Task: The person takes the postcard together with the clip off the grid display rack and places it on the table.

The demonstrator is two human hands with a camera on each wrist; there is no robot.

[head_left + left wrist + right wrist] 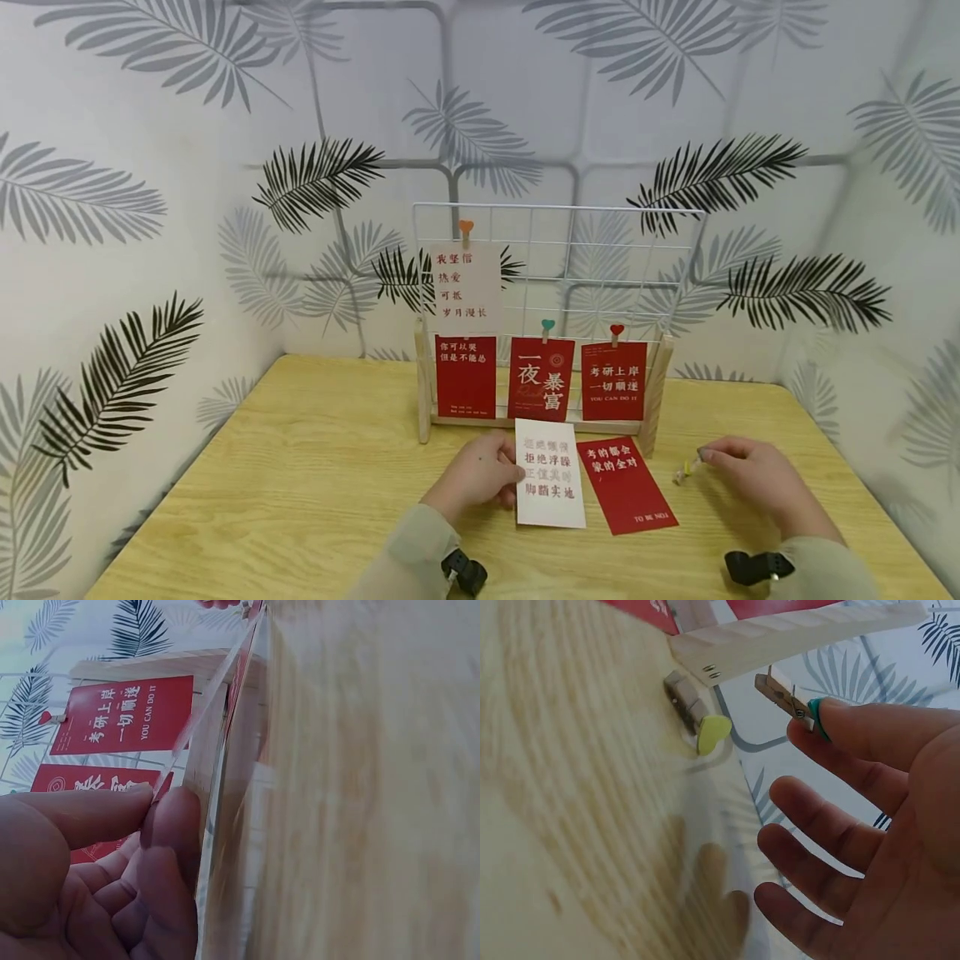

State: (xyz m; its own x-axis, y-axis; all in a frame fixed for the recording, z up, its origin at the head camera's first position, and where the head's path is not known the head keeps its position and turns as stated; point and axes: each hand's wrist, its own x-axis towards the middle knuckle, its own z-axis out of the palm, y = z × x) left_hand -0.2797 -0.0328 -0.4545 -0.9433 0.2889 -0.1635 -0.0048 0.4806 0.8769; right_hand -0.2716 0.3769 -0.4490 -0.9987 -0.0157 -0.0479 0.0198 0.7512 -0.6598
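My left hand (480, 475) pinches a white card (551, 508) by its left edge, in front of the rack. In the left wrist view the thumb and forefinger meet on the card's edge, which is seen nearly side-on. My right hand (768, 483) pinches a small wooden clothespin (776, 694) by its teal end between thumb and forefinger; its other fingers are spread loosely. Just beside, on the table, lies another clothespin with a yellow heart (714, 735). A red card with white writing (626, 492) lies on the table between the hands, right of the white card.
Behind the hands stands a white wire grid rack (555, 205) on a wooden stand (652, 408). Clipped on it are a white card (467, 287) and red cards (613, 392), with heart clothespins (548, 327). The wooden table (300, 475) meets a leaf-patterned backdrop (187, 250).
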